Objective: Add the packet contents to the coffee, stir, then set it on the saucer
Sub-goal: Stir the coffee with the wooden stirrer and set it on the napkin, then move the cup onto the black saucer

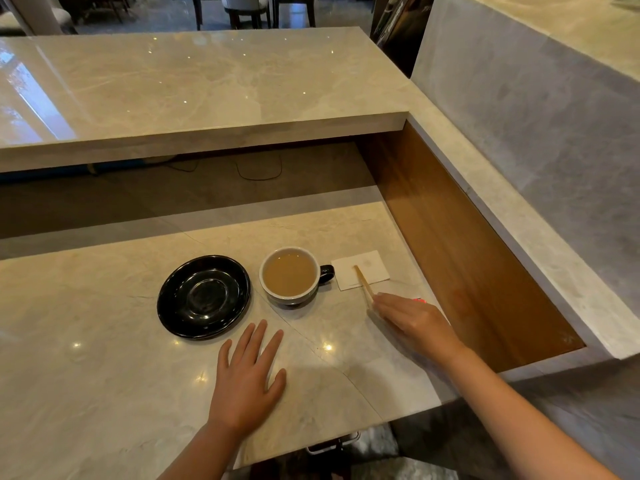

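Observation:
A cup of milky coffee point(290, 274), white inside with a dark handle pointing right, stands on the marble counter. The empty black saucer point(204, 296) lies just left of it, not touching. To the cup's right a wooden stirrer point(363, 283) rests with its far end on a white napkin point(362, 271). My right hand point(415, 322) pinches the stirrer's near end. A small red object point(419, 301), perhaps the packet, peeks out behind that hand and is mostly hidden. My left hand point(247, 379) lies flat on the counter in front of the saucer, fingers spread, holding nothing.
A raised marble shelf point(194, 95) overhangs the back of the counter. A wooden side panel point(460, 244) walls off the right. The counter's front edge point(311, 441) runs just below my left wrist. Chairs stand far behind.

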Demonstrator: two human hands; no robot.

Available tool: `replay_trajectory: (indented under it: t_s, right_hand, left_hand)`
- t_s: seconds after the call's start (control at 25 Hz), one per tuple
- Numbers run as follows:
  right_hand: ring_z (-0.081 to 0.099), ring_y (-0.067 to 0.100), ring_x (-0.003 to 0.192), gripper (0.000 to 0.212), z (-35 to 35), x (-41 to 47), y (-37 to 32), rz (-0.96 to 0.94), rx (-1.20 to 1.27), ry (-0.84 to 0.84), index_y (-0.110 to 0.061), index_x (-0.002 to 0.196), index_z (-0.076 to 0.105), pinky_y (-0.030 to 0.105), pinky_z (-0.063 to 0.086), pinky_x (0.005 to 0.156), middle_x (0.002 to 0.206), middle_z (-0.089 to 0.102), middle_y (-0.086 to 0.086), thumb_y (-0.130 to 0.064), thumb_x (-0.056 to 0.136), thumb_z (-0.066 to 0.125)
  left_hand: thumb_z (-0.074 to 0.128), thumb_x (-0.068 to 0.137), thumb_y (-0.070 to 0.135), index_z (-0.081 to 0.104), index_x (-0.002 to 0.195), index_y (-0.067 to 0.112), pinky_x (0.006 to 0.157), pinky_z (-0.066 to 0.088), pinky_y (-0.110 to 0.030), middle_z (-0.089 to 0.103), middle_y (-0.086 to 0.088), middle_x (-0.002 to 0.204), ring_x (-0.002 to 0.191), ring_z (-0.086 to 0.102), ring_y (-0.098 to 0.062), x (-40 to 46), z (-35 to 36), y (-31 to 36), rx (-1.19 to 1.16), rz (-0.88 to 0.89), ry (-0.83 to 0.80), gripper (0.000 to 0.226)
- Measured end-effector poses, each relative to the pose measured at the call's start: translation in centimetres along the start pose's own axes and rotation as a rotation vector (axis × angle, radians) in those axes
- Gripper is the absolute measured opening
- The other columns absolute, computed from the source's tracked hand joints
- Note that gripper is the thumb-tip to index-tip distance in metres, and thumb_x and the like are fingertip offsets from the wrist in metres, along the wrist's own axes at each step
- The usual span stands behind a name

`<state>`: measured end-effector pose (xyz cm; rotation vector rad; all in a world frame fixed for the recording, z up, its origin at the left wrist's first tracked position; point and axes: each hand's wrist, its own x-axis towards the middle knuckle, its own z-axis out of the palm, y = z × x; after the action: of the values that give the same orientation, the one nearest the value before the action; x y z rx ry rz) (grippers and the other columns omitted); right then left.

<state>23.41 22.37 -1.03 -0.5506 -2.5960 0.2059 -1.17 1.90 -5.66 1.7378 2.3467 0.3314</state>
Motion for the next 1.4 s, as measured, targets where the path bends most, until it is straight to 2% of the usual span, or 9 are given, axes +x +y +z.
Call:
replay_trajectory:
  t_s: [0.32, 0.56, 0.64, 0.72, 0.88, 1.04, 1.16, 1.28, 1.4]
  right_hand:
    - [0.061, 0.025, 0.113, 0.034, 0.9, -2.2, 0.1, 0.032, -0.083, -0.2, -0.008, 0.113, 0.065, 0.041, 0.055, 0.09, 0.118, 0.067, 0.011, -0.016, 0.08, 0.071]
    - [0.053, 0.026, 0.123, 0.037, 1.5, -2.7, -0.7, 0.173, -0.053, -0.259, -0.008, 0.119, 0.06, 0.037, 0.037, 0.102, 0.127, 0.062, 0.011, -0.026, 0.087, 0.062]
    - [0.055, 0.028, 0.12, 0.034, 1.3, -2.1, -1.2, 0.183, -0.045, -0.225, -0.009, 0.116, 0.061, 0.036, 0.037, 0.102, 0.123, 0.064, 0.011, -0.025, 0.086, 0.061]
    - [0.056, 0.028, 0.118, 0.035, 0.8, -0.6, -2.1, 0.195, -0.018, -0.141, -0.01, 0.116, 0.061, 0.04, 0.044, 0.1, 0.121, 0.065, 0.012, -0.027, 0.085, 0.06]
    - [0.053, 0.029, 0.119, 0.055, 0.1, 5.7, -5.1, 0.148, -0.033, -0.034, -0.018, 0.127, 0.052, 0.041, 0.044, 0.094, 0.128, 0.059, 0.012, -0.036, 0.077, 0.067]
    - [0.025, 0.029, 0.138, 0.077, 1.0, 11.9, -8.0, 0.18, -0.016, -0.262, -0.033, 0.139, 0.025, 0.048, 0.028, 0.108, 0.152, 0.029, 0.008, -0.053, 0.075, 0.064]
    - [0.007, 0.029, 0.143, 0.088, 2.6, 14.8, -8.7, 0.2, -0.048, -0.436, -0.037, 0.141, 0.013, 0.054, 0.018, 0.112, 0.158, 0.009, 0.006, -0.057, 0.073, 0.065]
    - [0.001, 0.032, 0.143, 0.097, 3.8, 16.8, -8.7, 0.182, -0.104, -0.586, -0.036, 0.143, 0.008, 0.058, 0.019, 0.11, 0.158, 0.001, 0.009, -0.055, 0.07, 0.069]
    - [0.004, 0.035, 0.142, 0.104, 4.3, 18.0, -8.3, 0.183, -0.135, -0.712, -0.035, 0.143, 0.005, 0.058, 0.026, 0.106, 0.158, 0.001, 0.01, -0.052, 0.066, 0.074]
  left_hand:
    - [0.019, 0.085, 0.056, 0.02, 0.144, 0.03, 0.111, 0.007, -0.052, 0.014, -0.005, 0.154, 0.139, 0.002, -0.02, 0.2, -0.2, 0.1, 0.011, -0.002, -0.019, 0.065]
    - [0.021, 0.085, 0.055, 0.019, 0.145, 0.03, 0.111, 0.005, -0.051, 0.012, -0.003, 0.154, 0.139, -0.001, -0.017, 0.1, -0.1, 0.0, 0.007, 0.002, -0.01, 0.064]
    - [0.026, 0.087, 0.053, 0.017, 0.145, 0.032, 0.111, 0.004, -0.05, 0.01, -0.002, 0.155, 0.138, -0.004, -0.015, 0.1, 0.0, -0.1, 0.008, 0.003, -0.015, 0.062]
    - [0.033, 0.089, 0.051, 0.015, 0.145, 0.033, 0.112, 0.001, -0.049, 0.009, -0.002, 0.155, 0.138, -0.008, -0.014, 0.1, 0.1, -0.2, 0.005, 0.0, -0.02, 0.062]
    - [0.035, 0.089, 0.05, 0.015, 0.145, 0.033, 0.111, 0.0, -0.048, 0.011, -0.002, 0.155, 0.138, -0.007, -0.014, 0.0, 0.2, -0.4, 0.002, 0.01, -0.018, 0.062]
    - [0.034, 0.088, 0.051, 0.023, 0.144, 0.031, 0.11, 0.006, -0.051, 0.019, -0.004, 0.153, 0.139, 0.005, -0.019, -0.1, -0.1, -0.2, -0.03, 0.016, 0.015, 0.061]
    - [0.03, 0.087, 0.053, 0.018, 0.144, 0.036, 0.111, 0.002, -0.049, 0.013, -0.001, 0.154, 0.139, -0.002, -0.015, -0.1, 0.0, -0.2, -0.044, -0.005, 0.017, 0.061]
    - [0.023, 0.087, 0.057, 0.008, 0.144, 0.041, 0.112, -0.006, -0.047, 0.003, 0.004, 0.155, 0.138, -0.012, -0.011, -0.1, 0.1, -0.2, -0.033, -0.013, 0.002, 0.061]
    - [0.024, 0.088, 0.055, 0.012, 0.145, 0.038, 0.111, -0.007, -0.047, 0.003, 0.002, 0.155, 0.139, -0.009, -0.014, 0.0, 0.0, -0.2, -0.042, 0.002, 0.004, 0.061]
